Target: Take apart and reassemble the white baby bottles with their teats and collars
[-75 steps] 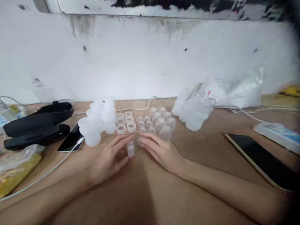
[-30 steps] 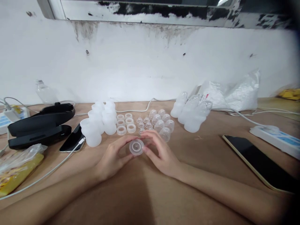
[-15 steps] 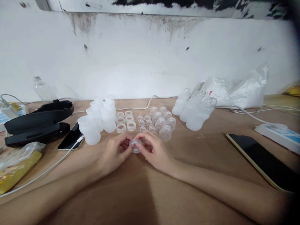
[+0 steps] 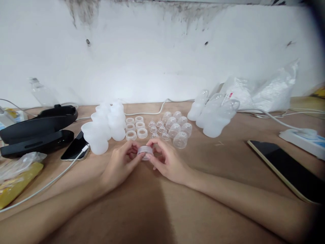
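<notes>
Translucent ring piece (image 4: 145, 149) is clamped between two bare hands, pinched from both sides. The left hand (image 4: 119, 166) reaches in with bent wrist, fingers curled inward and thumb angled up onto the near side; the right hand (image 4: 169, 161) comes from the opposite side, index finger arched toward the upper edge, thumb against the near side, the remaining fingers bent under. Left fingertips are hard to make out behind the piece, the thumbs cover some of its lower part, and I cannot tell whether it is one part or two fitted together. Right-hand fingers overlap the nearest of the small clear domes (image 4: 160, 129), and both forearms run out of view. Held centrally, the piece touches both thumbs; whether its base meets the tabletop (image 4: 142, 210) is unclear. Left of the grip and beyond it stand white bottles (image 4: 99, 145); just past the fingertips lie loose rings (image 4: 131, 137); beyond the right hand sit large clear domes (image 4: 180, 140), with capped bottles (image 4: 213, 127) farther right.
</notes>
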Tool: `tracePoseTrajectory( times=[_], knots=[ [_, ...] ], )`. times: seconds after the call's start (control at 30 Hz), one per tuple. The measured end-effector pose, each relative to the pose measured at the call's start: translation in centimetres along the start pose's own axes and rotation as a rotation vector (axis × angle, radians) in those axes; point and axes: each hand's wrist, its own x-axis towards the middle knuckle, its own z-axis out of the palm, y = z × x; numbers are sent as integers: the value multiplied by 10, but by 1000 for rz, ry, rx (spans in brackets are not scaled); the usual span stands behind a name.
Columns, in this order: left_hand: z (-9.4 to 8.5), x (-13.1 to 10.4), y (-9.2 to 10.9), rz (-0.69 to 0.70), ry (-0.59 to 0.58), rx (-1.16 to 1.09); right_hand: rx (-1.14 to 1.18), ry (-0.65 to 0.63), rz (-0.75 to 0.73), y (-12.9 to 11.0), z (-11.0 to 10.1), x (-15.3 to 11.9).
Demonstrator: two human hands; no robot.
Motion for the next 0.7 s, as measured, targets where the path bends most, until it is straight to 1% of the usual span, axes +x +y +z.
tracePoseTrajectory(
  times=[0.1,0.2,0.47,0.63,0.7],
  knots=[
    [-1,0,-4,-3,-19,42,24,-21,61,2,0,0],
    [-1,0,-4,21,-31,79,24,-26,113,3,1,0],
    [3,0,3,57,6,194,-41,-8,118,-1,5,1],
    [4,6,-2,4,-13,83,17,-50,193,-1,4,3],
    [3,7,-6,-28,-19,15,59,-61,176,-2,3,4]
  ],
)
